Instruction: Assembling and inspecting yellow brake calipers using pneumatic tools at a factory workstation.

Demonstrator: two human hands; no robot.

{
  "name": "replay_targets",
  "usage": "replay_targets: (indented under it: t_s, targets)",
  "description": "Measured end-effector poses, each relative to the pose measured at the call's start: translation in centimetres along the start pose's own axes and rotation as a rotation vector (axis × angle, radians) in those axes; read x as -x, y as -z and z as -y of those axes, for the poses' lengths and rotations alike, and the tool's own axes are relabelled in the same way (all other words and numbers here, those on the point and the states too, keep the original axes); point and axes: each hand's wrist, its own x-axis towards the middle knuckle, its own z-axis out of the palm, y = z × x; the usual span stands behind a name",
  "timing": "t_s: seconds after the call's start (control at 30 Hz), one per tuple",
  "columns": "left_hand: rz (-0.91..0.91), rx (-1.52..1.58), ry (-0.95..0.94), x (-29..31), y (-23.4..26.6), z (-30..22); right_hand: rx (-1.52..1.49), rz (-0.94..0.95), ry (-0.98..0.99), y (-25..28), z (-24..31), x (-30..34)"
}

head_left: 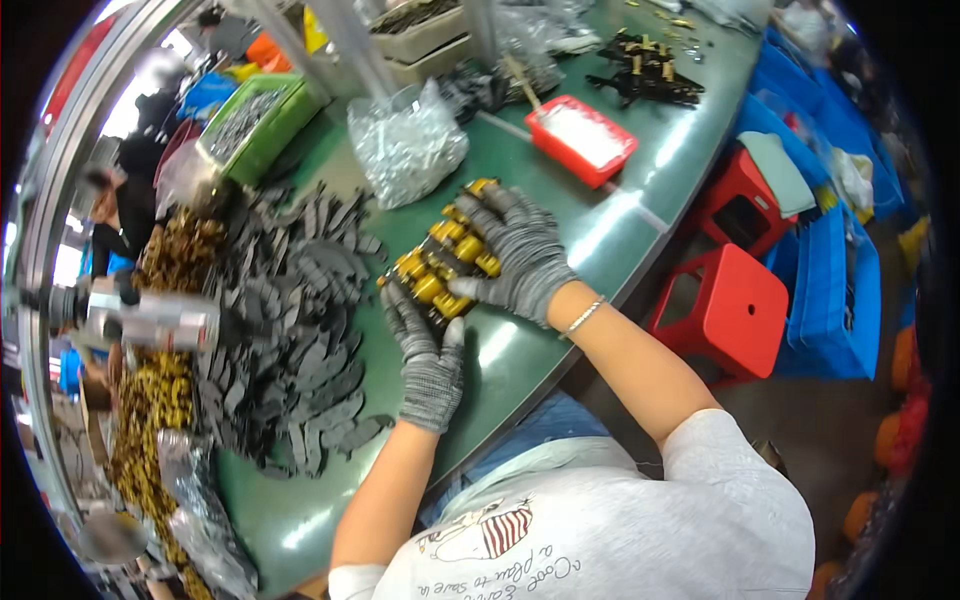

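Note:
On the green table, a tight row of shiny yellow-gold and black parts [440, 262] lies between my two hands, both in grey knit gloves. My right hand [520, 250] wraps the right side of the row, its fingers at the far end and the thumb along the near side. Against the near left end, my left hand [428, 365] presses with its fingers together and thumb by the parts. The exact kind of these parts cannot be made out. Just left of my left hand spreads a large heap of flat, curved dark grey pieces [310, 330].
A clear plastic bag [408, 145] lies beyond the parts. Further right stand a red tray [582, 140] with white contents and a cluster of black-and-gold parts [650, 72]. A green bin [250, 130] is at far left; red stools [735, 310] and blue crates [835, 290] stand right.

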Motion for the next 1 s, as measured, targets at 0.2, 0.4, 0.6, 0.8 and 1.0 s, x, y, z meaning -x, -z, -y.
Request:
replay_targets:
  t_s: [0.2, 0.4, 0.6, 0.8, 1.0]
  targets:
    - [-0.182, -0.252, 0.086, -4.4, -4.8, 0.4, 0.053, 0.015, -0.009, -1.1, -2.4, -1.6]
    - [0.010, 0.330, 0.203, -6.6, -1.1, -0.8, -0.091, -0.224, 0.108, 2.2, -5.6, -4.7]
    - [0.080, 0.404, 0.268, 3.5, 7.8, -2.9, -0.261, -0.372, -0.343, 7.6, -25.7, -12.0]
    - [0.097, -0.154, 0.232, 10.2, 13.1, -3.2, 0.432, 0.181, -0.527, 6.7, -31.2, -15.9]
    - [-0.006, -0.777, 0.260, 12.0, 13.8, -1.7, 0.370, 0.095, -0.487, 7.3, -35.6, -15.9]
